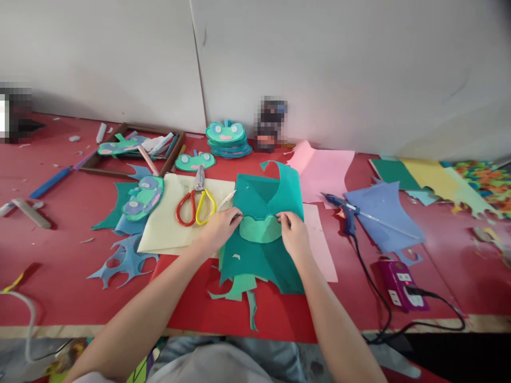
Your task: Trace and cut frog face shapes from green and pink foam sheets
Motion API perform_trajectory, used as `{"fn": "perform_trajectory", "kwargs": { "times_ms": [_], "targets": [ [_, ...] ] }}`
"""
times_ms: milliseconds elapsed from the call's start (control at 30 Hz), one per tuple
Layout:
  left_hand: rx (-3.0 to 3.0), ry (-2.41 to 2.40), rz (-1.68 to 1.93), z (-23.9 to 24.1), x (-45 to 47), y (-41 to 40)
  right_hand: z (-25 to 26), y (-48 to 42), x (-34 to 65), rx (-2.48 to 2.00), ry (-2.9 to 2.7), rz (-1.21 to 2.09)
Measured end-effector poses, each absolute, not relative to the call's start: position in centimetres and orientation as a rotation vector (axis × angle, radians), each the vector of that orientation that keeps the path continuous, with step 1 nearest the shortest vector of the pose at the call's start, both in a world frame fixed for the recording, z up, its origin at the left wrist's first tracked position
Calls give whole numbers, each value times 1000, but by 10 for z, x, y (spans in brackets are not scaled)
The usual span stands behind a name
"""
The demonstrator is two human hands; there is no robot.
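In front of me a light green felt frog-head piece (260,230) with a darker rim lies over a dark green felt sheet (261,271). My left hand (224,226) is closed at its left end, thumb and finger pinched together. At the right end my right hand (293,231) pinches in the same way. Left of the hands, scissors (196,205) with one red and one yellow handle rest on a pale yellow sheet (159,239). A thin white strip (227,198) lies just beyond my left hand.
Finished frog faces (227,139) are stacked near the wall, beside a brown tray (115,171) of pieces. A blue glue gun (346,207) lies right on blue felt (389,213), its cord near a purple power socket (399,287). Pink sheets (325,167) lie behind my right hand.
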State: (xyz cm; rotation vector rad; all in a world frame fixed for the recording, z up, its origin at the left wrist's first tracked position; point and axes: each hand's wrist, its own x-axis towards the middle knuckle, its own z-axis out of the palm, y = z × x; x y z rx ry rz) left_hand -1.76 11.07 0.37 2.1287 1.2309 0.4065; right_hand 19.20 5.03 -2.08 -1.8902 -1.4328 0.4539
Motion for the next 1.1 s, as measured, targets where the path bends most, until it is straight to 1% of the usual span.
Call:
{"fn": "perform_trajectory", "kwargs": {
  "times_ms": [167,467,700,900,1100],
  "targets": [
    [1976,1165,497,-11,-20,113,-21,44,192,-1808,-1423,466],
    [1991,1102,529,-9,-19,110,-20,45,193,-1784,-1459,477],
    [1809,1089,596,-11,-18,112,-22,45,195,-1774,-1454,492],
    [1767,1000,680,-16,-17,113,-22,46,198,-1759,-1426,525],
    [1739,930,826,-9,-16,112,-24,47,201,-1720,-1396,588]
  ]
}}
